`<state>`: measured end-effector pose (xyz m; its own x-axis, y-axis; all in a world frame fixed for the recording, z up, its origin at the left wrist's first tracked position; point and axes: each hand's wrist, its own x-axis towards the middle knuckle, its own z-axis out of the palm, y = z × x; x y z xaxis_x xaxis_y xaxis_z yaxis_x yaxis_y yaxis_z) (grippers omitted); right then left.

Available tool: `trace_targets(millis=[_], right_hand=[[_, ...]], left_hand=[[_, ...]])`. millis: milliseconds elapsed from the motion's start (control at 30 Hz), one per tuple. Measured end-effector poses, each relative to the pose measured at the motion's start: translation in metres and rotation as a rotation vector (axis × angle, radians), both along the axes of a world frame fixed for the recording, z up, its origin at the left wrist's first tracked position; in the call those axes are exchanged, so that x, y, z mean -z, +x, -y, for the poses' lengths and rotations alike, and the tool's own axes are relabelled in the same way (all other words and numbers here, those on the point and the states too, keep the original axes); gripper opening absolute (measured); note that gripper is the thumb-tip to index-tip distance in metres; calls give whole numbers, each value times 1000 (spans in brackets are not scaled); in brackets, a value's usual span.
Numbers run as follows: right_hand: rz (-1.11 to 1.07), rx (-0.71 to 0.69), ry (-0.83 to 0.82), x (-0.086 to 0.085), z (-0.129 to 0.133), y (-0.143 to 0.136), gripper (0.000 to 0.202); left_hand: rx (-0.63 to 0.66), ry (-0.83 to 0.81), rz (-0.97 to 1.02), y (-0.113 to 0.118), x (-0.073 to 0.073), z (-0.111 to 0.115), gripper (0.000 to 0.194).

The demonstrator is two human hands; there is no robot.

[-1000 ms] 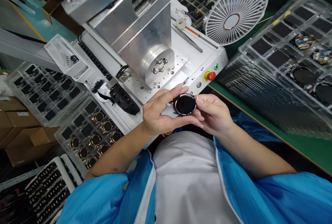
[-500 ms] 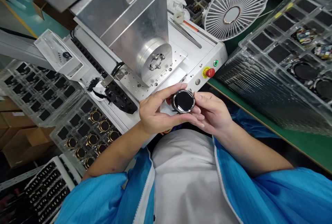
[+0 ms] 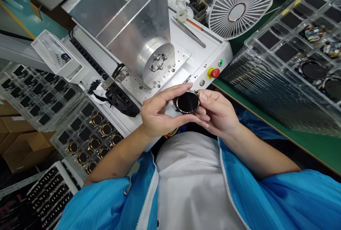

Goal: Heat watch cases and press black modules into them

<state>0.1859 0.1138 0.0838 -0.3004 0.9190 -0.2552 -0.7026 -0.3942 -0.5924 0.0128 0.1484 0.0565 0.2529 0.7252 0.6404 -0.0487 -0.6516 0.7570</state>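
Between my two hands is a round smartwatch case (image 3: pixel 187 102) with a dark glossy face and a silver rim, its face turned up toward me. My left hand (image 3: pixel 163 111) curves around its left side, the thumb along the lower edge and the fingers along the top. At the right edge, my right hand (image 3: pixel 220 111) pinches the case with thumb and fingers. Both hands are over the front edge of a white machine (image 3: pixel 195 67), close to its red emergency button (image 3: pixel 214 73) and green-lit button (image 3: pixel 220 63).
A metal block with a round flange (image 3: pixel 157 61) rises from the machine. Tweezers (image 3: pixel 189 32) lie behind it, near a white fan (image 3: pixel 241 7). Stacked clear trays (image 3: pixel 282 91) stand at right on a green table. Trays with gold-rimmed watch cases (image 3: pixel 89 132) and cardboard boxes (image 3: pixel 25 148) are at left.
The watch case has tilted slightly, so the bright reflection low on its face is gone. My hands keep their hold and have shifted only a little up and left in view.
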Motion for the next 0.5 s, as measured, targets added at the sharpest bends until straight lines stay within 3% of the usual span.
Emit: trace_targets(millis=[300, 500], right_hand=[[29, 20, 28, -1, -4, 3, 40], [205, 44, 101, 1, -9, 9, 42]], left_hand=[[14, 9, -58, -1, -2, -3, 80], [76, -68, -38, -1, -3, -5, 76]])
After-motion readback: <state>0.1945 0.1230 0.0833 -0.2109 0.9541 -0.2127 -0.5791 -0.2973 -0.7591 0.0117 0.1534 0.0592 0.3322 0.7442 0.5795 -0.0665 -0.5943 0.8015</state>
